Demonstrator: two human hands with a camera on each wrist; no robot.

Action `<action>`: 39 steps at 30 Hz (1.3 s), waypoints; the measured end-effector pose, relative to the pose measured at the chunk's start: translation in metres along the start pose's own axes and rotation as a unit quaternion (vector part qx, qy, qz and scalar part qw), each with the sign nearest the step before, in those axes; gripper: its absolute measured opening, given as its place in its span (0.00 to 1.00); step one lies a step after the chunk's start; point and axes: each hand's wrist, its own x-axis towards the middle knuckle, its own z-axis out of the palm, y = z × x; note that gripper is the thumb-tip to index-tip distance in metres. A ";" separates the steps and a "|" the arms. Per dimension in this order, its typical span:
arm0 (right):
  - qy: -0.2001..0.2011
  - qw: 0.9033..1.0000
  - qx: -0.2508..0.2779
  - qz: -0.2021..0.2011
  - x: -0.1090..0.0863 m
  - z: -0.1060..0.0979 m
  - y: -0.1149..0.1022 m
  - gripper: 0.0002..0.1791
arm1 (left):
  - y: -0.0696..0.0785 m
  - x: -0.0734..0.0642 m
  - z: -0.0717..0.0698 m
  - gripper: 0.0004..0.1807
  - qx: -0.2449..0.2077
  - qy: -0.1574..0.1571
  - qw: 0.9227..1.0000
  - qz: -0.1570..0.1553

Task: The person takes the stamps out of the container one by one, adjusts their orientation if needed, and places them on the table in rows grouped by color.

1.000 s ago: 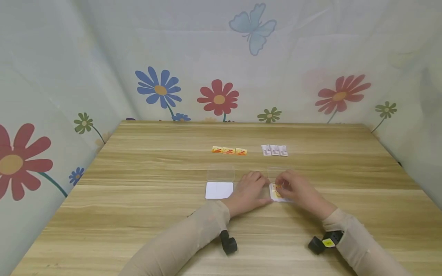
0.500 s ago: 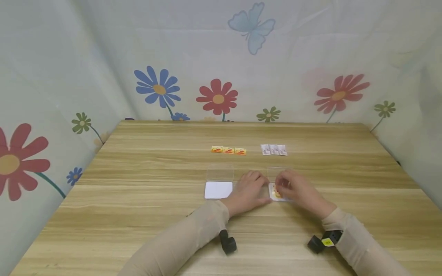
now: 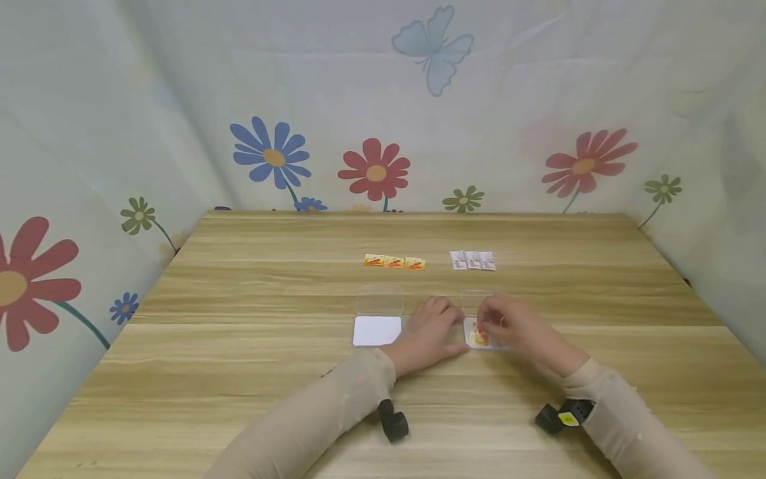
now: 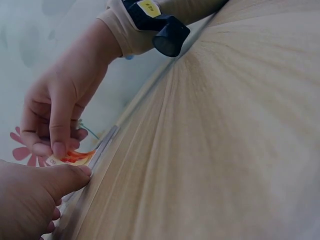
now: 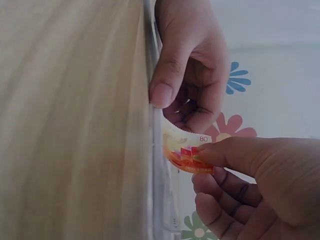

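In the head view, the right hand [image 3: 523,329] hides much of the small red-and-yellow paper stamp [image 5: 182,152]; the right wrist view shows it better, with thumb and forefinger pinching one end. Its free end curves down to the shallow clear plastic case with a white interior [image 3: 486,347], on the right, but whether it lies flat there cannot be told. The printed "80" is legible; the smaller lettering is too blurred to read. The case's right side is covered by the same hand, and its raised transparent lid [image 3: 475,299] barely shows against the wood. The left hand [image 3: 423,336] lies along the case's left side, thumb outstretched at the near corner, other fingers loosely bent and partly concealed in the wrist views. Both beige sleeves [image 3: 311,416] run out of the frame.

The stamp is thin, rectangular and toothed along its edge. A matching white-filled case [image 3: 377,331] with rounded corners stands open to the left. Beyond lie three yellow-and-red paper rectangles [image 3: 393,261] and three pale ones [image 3: 473,260], their print indistinct, on a smooth, streaky wood-grain table [image 3: 149,372]. Behind hangs creased, flower-printed white cloth [image 3: 509,80].
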 end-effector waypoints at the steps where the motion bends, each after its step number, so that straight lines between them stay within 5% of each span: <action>1: -0.003 1.000 0.003 -0.002 0.000 -0.001 0.000 0.07 | 0.000 0.000 0.000 0.26 -0.001 0.000 1.000 0.000; 14: -0.028 0.998 0.047 0.019 -0.004 -0.018 -0.008 0.03 | -0.001 0.000 0.002 0.27 0.009 0.003 1.000 0.005; 39: 0.044 0.998 0.043 0.027 -0.004 -0.032 -0.013 0.04 | -0.001 -0.001 0.002 0.27 0.006 0.012 1.000 0.011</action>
